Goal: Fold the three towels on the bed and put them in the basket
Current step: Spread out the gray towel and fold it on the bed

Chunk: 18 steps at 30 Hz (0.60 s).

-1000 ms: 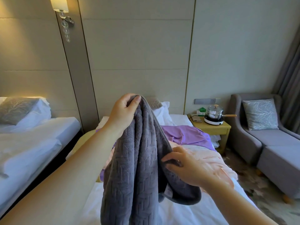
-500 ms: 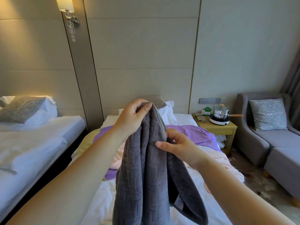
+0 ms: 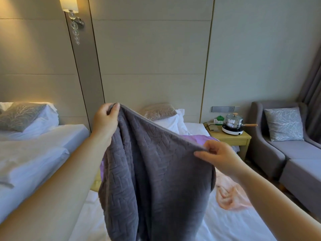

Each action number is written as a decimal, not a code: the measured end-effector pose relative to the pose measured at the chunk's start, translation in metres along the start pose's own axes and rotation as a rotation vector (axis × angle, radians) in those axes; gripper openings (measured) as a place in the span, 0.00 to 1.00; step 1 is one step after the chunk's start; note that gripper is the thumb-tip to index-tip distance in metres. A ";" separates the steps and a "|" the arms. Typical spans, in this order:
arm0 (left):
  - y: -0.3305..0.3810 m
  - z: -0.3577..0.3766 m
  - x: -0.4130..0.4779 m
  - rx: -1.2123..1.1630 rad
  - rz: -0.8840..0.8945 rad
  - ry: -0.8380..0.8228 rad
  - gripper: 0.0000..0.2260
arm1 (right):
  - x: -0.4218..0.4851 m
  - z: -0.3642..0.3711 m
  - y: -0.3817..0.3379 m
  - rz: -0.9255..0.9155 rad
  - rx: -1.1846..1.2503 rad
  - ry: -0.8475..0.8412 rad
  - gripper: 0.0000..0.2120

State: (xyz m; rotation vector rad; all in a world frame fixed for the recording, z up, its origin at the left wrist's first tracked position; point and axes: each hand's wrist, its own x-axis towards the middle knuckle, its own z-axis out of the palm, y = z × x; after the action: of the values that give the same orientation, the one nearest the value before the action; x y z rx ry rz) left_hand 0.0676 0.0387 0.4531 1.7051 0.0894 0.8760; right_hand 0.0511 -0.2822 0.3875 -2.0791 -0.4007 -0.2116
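A dark grey towel (image 3: 152,171) with a woven pattern hangs in the air over the bed (image 3: 225,223). My left hand (image 3: 106,120) pinches its upper left corner, held high. My right hand (image 3: 218,156) grips the top edge farther right and lower, so the edge slopes down to the right. Behind the grey towel lie a purple towel (image 3: 201,139) and a pale pink towel (image 3: 231,195) on the white sheet, both partly hidden. No basket is in view.
A second white bed (image 3: 34,153) stands at the left across a dark gap. A wooden nightstand (image 3: 231,138) with a pot on a small hotplate (image 3: 233,121) stands right of the bed. A grey armchair (image 3: 286,150) with a cushion fills the right side.
My hands have drawn apart along the grey towel's top edge: the right hand slid right and down, and the bunched towel now hangs spread open.
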 end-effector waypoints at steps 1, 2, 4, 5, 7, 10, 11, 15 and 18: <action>-0.008 -0.002 -0.001 0.029 -0.020 0.006 0.12 | 0.002 -0.002 -0.003 -0.021 0.008 0.122 0.17; -0.014 -0.004 -0.003 0.061 -0.037 0.005 0.13 | 0.004 -0.004 -0.006 -0.046 0.000 0.195 0.15; -0.028 -0.006 -0.007 0.125 -0.074 -0.005 0.12 | 0.007 -0.005 -0.012 -0.114 -0.030 0.212 0.12; -0.034 -0.006 -0.009 0.162 -0.105 -0.015 0.11 | 0.008 -0.004 -0.015 -0.145 -0.036 0.187 0.11; -0.044 -0.007 -0.013 0.291 -0.179 -0.086 0.09 | 0.010 -0.001 -0.018 -0.182 -0.032 0.117 0.10; -0.046 0.003 -0.031 0.473 -0.084 -0.384 0.14 | 0.014 0.007 -0.025 -0.236 -0.016 0.030 0.11; -0.041 0.010 -0.041 0.419 -0.032 -0.523 0.17 | 0.015 0.012 -0.028 -0.257 -0.025 -0.001 0.12; -0.027 0.044 -0.080 0.174 0.099 -0.993 0.15 | 0.015 0.031 -0.032 -0.289 -0.091 -0.138 0.11; -0.034 0.049 -0.093 0.000 0.052 -1.069 0.07 | 0.013 0.032 -0.026 -0.236 -0.077 -0.111 0.10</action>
State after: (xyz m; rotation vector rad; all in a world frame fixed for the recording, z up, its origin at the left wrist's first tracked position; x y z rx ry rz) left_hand 0.0421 -0.0347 0.3744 1.9727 -0.6701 -0.0837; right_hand 0.0530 -0.2397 0.3958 -2.1229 -0.7169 -0.2547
